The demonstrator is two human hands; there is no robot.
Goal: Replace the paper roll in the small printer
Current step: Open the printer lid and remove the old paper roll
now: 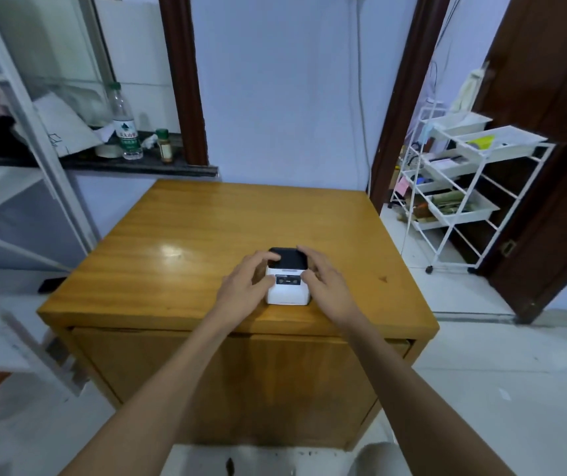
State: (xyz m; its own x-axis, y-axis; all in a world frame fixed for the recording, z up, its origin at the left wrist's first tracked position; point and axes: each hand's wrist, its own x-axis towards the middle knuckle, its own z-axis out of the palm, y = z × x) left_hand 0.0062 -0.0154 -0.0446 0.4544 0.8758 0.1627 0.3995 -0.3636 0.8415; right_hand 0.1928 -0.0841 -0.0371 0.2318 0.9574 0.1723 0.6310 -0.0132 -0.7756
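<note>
A small white printer (287, 293) with a black lid and a dark strip across its front stands near the front edge of a wooden table (179, 249). My left hand (246, 282) grips its left side, fingertips resting on the black lid. My right hand (326, 283) holds its right side, fingers curled over the lid's right edge. The lid looks closed. No paper roll is in sight.
Behind the table on the left, a dark ledge (144, 166) carries a plastic water bottle (124, 123), a small jar (164, 146) and papers. A white metal frame (34, 139) stands at the left. A white wire trolley with trays (460, 187) fills the doorway at the right.
</note>
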